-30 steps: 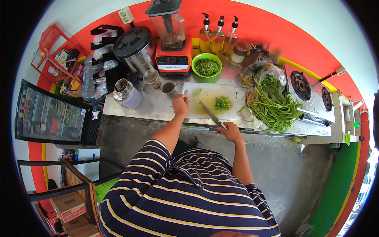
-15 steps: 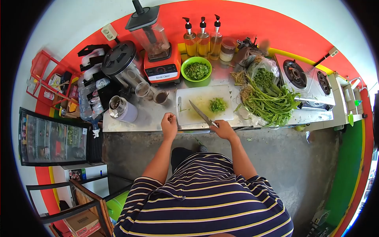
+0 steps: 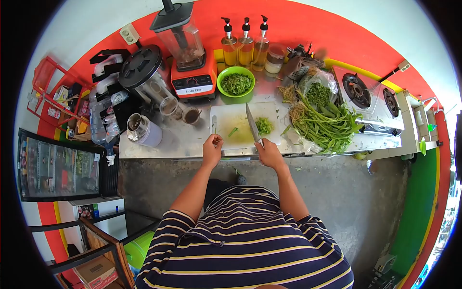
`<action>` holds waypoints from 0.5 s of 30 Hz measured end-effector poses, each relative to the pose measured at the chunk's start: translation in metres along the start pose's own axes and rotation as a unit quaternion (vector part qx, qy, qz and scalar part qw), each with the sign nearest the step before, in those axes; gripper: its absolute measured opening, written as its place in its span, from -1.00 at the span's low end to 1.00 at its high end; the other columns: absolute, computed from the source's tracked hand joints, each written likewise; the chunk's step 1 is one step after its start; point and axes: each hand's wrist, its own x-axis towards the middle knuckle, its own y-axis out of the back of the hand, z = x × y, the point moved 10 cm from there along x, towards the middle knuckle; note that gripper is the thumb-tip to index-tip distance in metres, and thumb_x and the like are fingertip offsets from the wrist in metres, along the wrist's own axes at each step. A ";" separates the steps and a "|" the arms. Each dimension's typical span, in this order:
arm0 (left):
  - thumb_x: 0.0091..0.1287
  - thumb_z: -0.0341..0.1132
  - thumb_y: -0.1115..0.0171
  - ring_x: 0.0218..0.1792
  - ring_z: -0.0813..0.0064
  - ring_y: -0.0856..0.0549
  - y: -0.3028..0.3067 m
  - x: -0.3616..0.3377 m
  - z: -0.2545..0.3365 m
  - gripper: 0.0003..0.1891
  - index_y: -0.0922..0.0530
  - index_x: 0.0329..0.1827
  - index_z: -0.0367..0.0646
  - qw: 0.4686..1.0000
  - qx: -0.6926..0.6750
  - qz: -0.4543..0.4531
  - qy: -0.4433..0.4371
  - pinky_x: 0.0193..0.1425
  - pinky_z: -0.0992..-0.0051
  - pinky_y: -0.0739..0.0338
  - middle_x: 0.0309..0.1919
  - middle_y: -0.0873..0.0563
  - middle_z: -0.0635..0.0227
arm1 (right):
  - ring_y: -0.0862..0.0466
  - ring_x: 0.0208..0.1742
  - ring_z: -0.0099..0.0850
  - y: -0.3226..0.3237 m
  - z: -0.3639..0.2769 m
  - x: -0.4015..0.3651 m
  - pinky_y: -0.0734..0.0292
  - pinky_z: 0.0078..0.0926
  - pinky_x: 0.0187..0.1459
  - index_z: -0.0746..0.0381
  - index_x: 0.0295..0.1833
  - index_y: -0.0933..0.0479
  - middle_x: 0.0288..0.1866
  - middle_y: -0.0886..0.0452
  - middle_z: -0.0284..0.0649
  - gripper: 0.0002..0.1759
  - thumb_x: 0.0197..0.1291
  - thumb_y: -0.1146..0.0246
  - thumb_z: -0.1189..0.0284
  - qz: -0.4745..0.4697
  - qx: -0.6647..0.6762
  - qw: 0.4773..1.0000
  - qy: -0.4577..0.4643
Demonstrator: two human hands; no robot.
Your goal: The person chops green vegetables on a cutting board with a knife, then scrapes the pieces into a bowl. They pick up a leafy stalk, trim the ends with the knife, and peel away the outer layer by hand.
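A white cutting board [image 3: 230,111] lies on the metal counter in front of me. My right hand [image 3: 270,154] is closed around the handle of a kitchen knife [image 3: 252,122], whose blade points away from me over the board. Just right of the blade sits a small heap of chopped greens [image 3: 264,125]. A loose green piece [image 3: 233,131] lies near the board's middle. At the board's near left corner, my left hand [image 3: 211,150] has its fingers pinched together; whatever is between them is too small to make out.
Leafy green stalks [image 3: 326,123] with roots are piled on the right, beside a gas stove [image 3: 375,98]. Behind the board stand a green bowl [image 3: 222,87] of chopped greens, an orange blender [image 3: 193,79] and pump bottles [image 3: 245,52]. Cups [image 3: 191,115] and a cylindrical container [image 3: 145,131] stand left.
The knife has swung more upright, its tip moving right and away from me. My left hand has shifted right to the board's corner. A loose green piece now shows near the board's middle.
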 end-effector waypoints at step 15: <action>0.33 -0.50 -0.30 -0.30 0.46 -0.62 0.003 -0.002 -0.012 -0.93 -0.58 -0.18 -0.24 0.999 0.026 -0.026 0.023 -0.10 0.42 -0.55 -0.35 -0.68 0.31 | -0.72 -0.13 0.22 -0.062 -0.037 -0.005 -0.63 0.09 -0.06 0.40 -0.02 -0.44 -0.18 -0.69 0.27 -0.65 0.43 -0.14 0.26 -0.038 -0.219 0.975 -0.027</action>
